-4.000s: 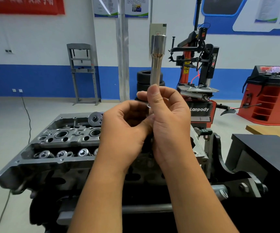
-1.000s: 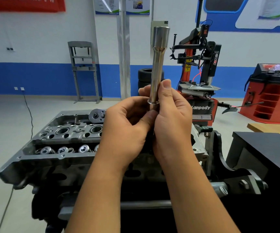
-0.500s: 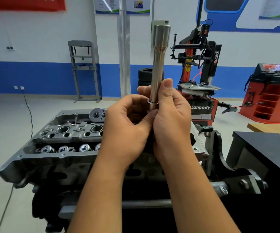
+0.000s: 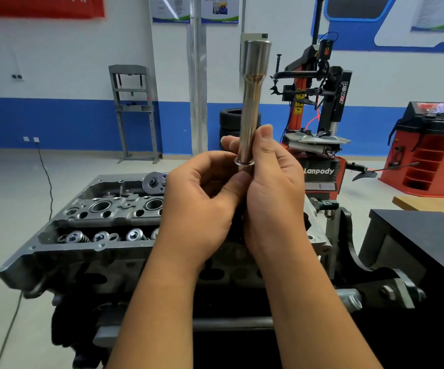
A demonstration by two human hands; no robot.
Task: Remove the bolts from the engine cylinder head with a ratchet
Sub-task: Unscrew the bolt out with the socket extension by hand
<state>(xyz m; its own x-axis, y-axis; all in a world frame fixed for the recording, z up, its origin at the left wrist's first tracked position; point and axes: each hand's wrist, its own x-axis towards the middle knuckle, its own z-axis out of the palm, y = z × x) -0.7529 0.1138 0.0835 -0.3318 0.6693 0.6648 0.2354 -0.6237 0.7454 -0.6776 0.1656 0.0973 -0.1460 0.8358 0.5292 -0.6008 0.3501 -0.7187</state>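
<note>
Little had moved since earlier: both hands, left hand (image 4: 202,201) and right hand (image 4: 274,187), still gripped the upright long socket (image 4: 251,107) above the cylinder head (image 4: 103,209) at eight o'clock, where a loosened pinch could drop it.

two bare forearms enter from the lower edge, no sleeves visible; left hand (image 4: 202,206) and right hand (image 4: 274,193) ungloved, without rings or watch; short, trimmed thumbnails.
</note>
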